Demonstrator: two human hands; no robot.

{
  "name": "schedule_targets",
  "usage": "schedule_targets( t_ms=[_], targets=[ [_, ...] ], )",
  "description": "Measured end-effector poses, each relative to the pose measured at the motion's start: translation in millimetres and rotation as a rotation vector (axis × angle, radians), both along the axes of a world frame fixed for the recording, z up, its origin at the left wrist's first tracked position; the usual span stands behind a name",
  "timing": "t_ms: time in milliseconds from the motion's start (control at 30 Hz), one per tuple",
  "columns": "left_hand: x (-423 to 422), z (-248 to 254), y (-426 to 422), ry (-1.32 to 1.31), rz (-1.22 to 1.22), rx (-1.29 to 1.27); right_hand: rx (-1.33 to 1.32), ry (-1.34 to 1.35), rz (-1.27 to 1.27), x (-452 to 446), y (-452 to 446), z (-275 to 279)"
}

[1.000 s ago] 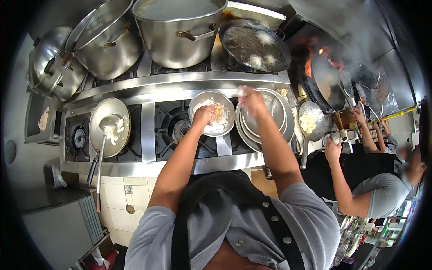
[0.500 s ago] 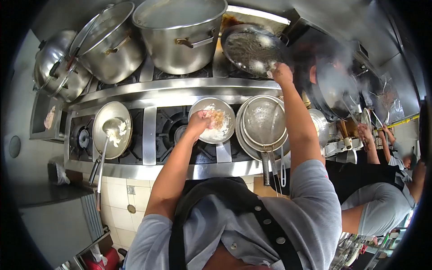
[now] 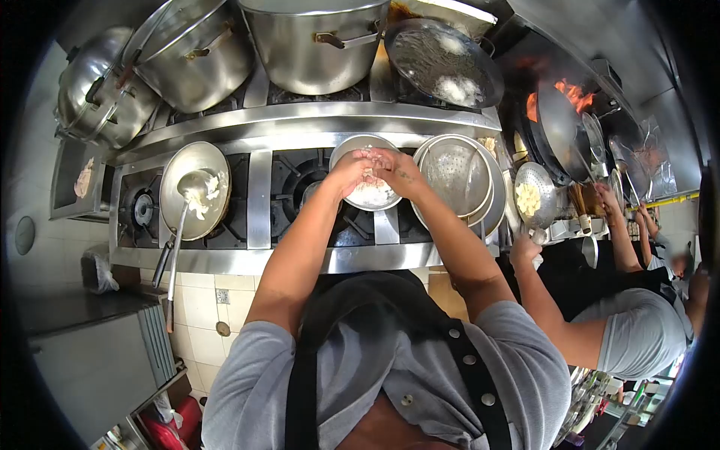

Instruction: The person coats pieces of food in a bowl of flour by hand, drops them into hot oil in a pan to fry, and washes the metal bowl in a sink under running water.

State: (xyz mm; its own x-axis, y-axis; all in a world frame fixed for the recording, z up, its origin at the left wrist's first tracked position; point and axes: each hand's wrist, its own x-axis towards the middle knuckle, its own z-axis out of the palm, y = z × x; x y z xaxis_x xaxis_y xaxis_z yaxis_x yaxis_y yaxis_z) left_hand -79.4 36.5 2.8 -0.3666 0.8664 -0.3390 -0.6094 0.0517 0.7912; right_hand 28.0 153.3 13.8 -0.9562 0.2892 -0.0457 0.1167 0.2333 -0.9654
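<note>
On the left, a lidded pot (image 3: 105, 94) stands on the far part of the stove (image 3: 300, 120), with an open pot (image 3: 196, 71) to its right and a large pot (image 3: 319, 56) beyond that. Nearer, a pan (image 3: 174, 161) sits over a burner; a ladle (image 3: 193, 187) lies in it among white pieces (image 3: 202, 201), its long handle reaching over the near edge beside the pan's own handle.

At the middle, a metal bowl (image 3: 375, 204) holding white powder (image 3: 367, 194) rests on the near part of the stove. The left hand (image 3: 350, 172) and the right hand (image 3: 396, 174) are together over the bowl, fingers bent inward around pale, powdery food (image 3: 368, 159); how firmly either closes on it cannot be told.

Just right of the bowl, a strainer (image 3: 452, 169) rests in a wider pan (image 3: 496, 191), partly behind the right forearm. Beyond them on the far side, a dark wok (image 3: 420, 71) holds liquid and pale clumps (image 3: 458, 91). Farther right, a perforated scoop (image 3: 546, 196) carries pale yellow pieces (image 3: 527, 199), near a co-worker's hand (image 3: 526, 251). Flames (image 3: 576, 95) rise around another wok (image 3: 559, 127) at the far right.
</note>
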Motion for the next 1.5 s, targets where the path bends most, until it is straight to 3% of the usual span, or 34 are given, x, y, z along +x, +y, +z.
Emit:
schedule_targets(
  t_ms=[100, 133, 233, 333, 433, 567, 667, 767, 967, 1000, 1100, 1133, 1267, 1367, 1433, 1500],
  targets=[
    [0, 4, 1, 0.133, -0.085, -0.050, 0.664, 0.023, 0.062, 4, -9, 22],
    [-2, 1, 2, 0.153, -0.107, -0.054, 0.704, -0.061, 0.065, 5, -17, 37],
    [-7, -12, 5, 0.224, -0.218, -0.005, 0.813, 0.041, 0.092, 6, -18, 28],
    [-4, -8, -1, 0.118, -0.245, 0.006, 0.890, -0.055, 0.229, 5, -3, 23],
    [-5, -9, -4, 0.140, -0.065, -0.146, 0.929, -0.132, 0.186, 9, 2, 26],
    [1, -5, -8, 0.258, 0.011, -0.077, 0.784, -0.082, 0.169, 9, 7, 15],
    [6, -11, -6, 0.337, 0.066, -0.082, 0.894, -0.266, 0.088, 6, -16, 28],
    [4, -25, -2, 0.372, 0.109, -0.069, 1.055, -0.255, 0.192, 4, -5, 1],
    [5, -23, -12, 0.422, 0.291, -0.240, 1.003, -0.068, 0.148, 11, 45, -35],
    [3, -23, -15, 0.434, 0.293, -0.267, 0.706, -0.122, -0.057, 13, 47, -33],
    [-3, -32, -14, 0.332, 0.296, -0.260, 0.477, -0.029, -0.096, 16, 37, -5],
    [-1, -31, -15, 0.274, 0.288, -0.245, 0.289, 0.026, -0.115, 13, 43, -17],
    [3, -56, -10, 0.187, 0.316, -0.209, -0.330, -0.201, -0.423, 8, 54, 8],
    [10, -44, -11, 0.117, 0.335, -0.204, -0.809, -0.145, -0.359, 9, 85, 44],
    [12, -34, -10, 0.016, 0.344, -0.217, -0.689, -0.027, -0.433, 0, 91, 92],
    [13, -33, -7, 0.031, 0.367, -0.214, -0.430, 0.108, -0.448, -12, 124, 106]
  ],
)
